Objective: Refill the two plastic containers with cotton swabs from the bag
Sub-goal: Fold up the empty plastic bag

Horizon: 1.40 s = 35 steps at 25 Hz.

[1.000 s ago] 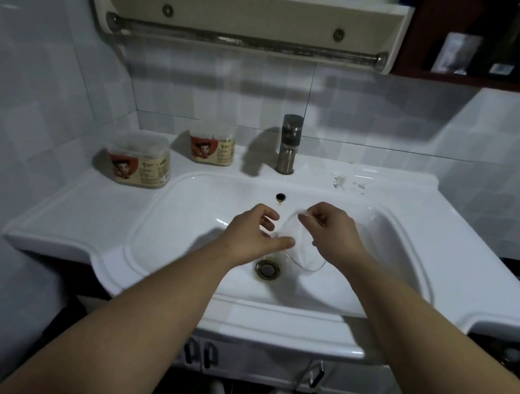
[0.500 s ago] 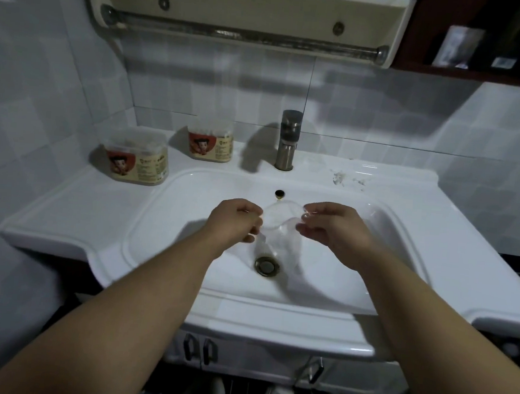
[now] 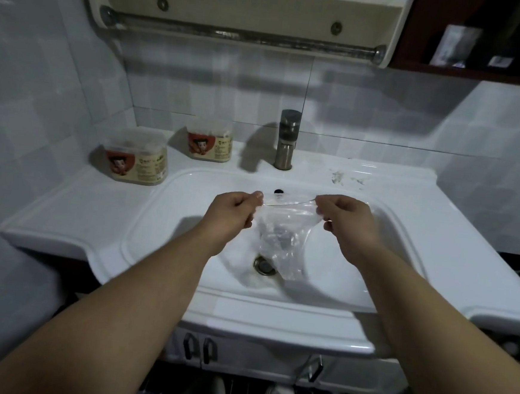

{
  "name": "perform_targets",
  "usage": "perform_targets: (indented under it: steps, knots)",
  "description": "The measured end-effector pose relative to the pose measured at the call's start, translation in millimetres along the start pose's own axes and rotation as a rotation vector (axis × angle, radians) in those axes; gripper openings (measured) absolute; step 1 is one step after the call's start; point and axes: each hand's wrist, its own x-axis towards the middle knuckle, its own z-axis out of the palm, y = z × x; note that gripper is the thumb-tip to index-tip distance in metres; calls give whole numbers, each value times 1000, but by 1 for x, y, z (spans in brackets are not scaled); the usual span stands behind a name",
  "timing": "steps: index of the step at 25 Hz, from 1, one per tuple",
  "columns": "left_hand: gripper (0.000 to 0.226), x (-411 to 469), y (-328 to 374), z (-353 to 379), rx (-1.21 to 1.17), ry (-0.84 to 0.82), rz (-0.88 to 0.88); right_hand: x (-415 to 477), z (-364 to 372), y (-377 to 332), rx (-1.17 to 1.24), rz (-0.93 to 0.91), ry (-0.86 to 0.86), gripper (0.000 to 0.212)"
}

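Observation:
A clear plastic bag [image 3: 283, 239] hangs over the sink basin, its top edge stretched flat between my hands. My left hand [image 3: 233, 218] pinches the bag's left top corner. My right hand [image 3: 348, 224] pinches the right top corner. Whether swabs are inside the bag is unclear. Two lidded plastic containers with red and beige labels stand on the left of the counter: the nearer container [image 3: 135, 160] by the basin's left rim, the farther container [image 3: 209, 141] against the back wall, left of the faucet.
The white sink [image 3: 398, 239] has a metal drain [image 3: 265, 265] under the bag. A steel faucet [image 3: 286, 140] stands at the back. A towel bar [image 3: 240, 36] under a shelf runs overhead. Scraps [image 3: 347, 177] lie on the counter at the back right.
My hands have moved apart and up, pulling the bag's top edge taut. The bag now hangs unfolded below them, where before it was bunched between my fingers.

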Motion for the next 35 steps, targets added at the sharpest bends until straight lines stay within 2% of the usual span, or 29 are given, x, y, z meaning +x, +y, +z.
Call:
perform_targets:
  steps: [2,4,7,10,13,15,18,20,23,26,28,30,33,35]
  knots:
    - [34,-2,4,2,-71,-29,-51,-2,3,0,68,8,9,20]
    - [35,-8,6,3,-125,-197,-150,-4,5,-3,188,36,6,25]
    - [31,-17,2,8,27,-418,-211,-6,6,-4,220,50,8,20]
    - [18,-14,1,9,-17,-292,-187,-8,8,-5,142,40,65,20]
    - [14,-7,3,3,-99,-99,-230,-4,2,-4,16,27,232,23]
    - [18,-9,4,2,-135,-160,-279,-2,-3,-4,57,53,285,20]
    - [26,-15,2,8,-93,-329,-280,-3,-2,-4,112,50,265,17]
    - [28,-12,-2,10,-108,-296,-246,-5,1,-4,43,45,244,17]
    - [21,-4,-5,4,-173,-191,-233,-2,1,-3,86,59,184,18]
    - [7,-4,-5,3,-110,-233,-243,4,-6,-2,41,75,286,19]
    - [12,-6,-6,5,-62,-269,-268,4,-6,-2,80,100,321,23]
    - [16,-6,-5,6,-139,-243,-283,2,-5,-4,205,175,203,37]
    - [19,-2,-5,4,-236,-148,-257,-8,1,-8,175,324,-217,64]
    - [11,-2,-5,5,-236,-124,-251,-15,8,-5,108,287,-415,60]
